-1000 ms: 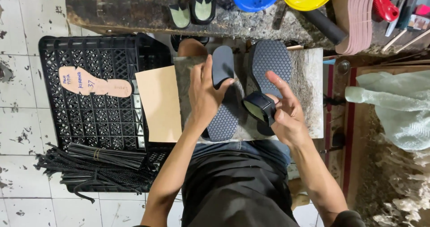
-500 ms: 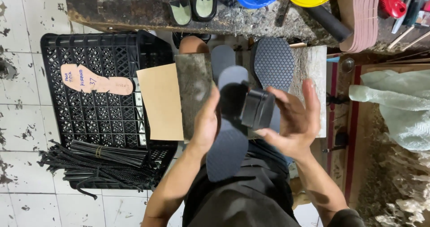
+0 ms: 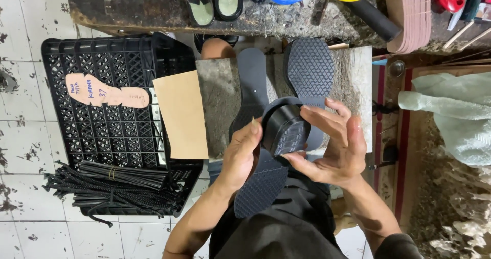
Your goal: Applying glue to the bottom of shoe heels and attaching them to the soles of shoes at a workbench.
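Both hands hold one dark shoe sole with a block heel above my lap. My left hand grips the sole's left edge, thumb against the heel. My right hand cups the heel from the right, fingers curled over its top. The sole's textured tread faces up and its toe end points down toward my lap. A second textured sole and a smooth dark insole lie on the stone slab just beyond my hands.
A black plastic crate stands at left with a tan foot-shaped pattern on it, a brown card sheet against it and a bundle of black straps below. The far bench carries blue and yellow bowls, small shoe uppers and stacked insoles.
The sole has been turned over in my hands so the tread and heel bottom face up. My right hand has closed around the heel.
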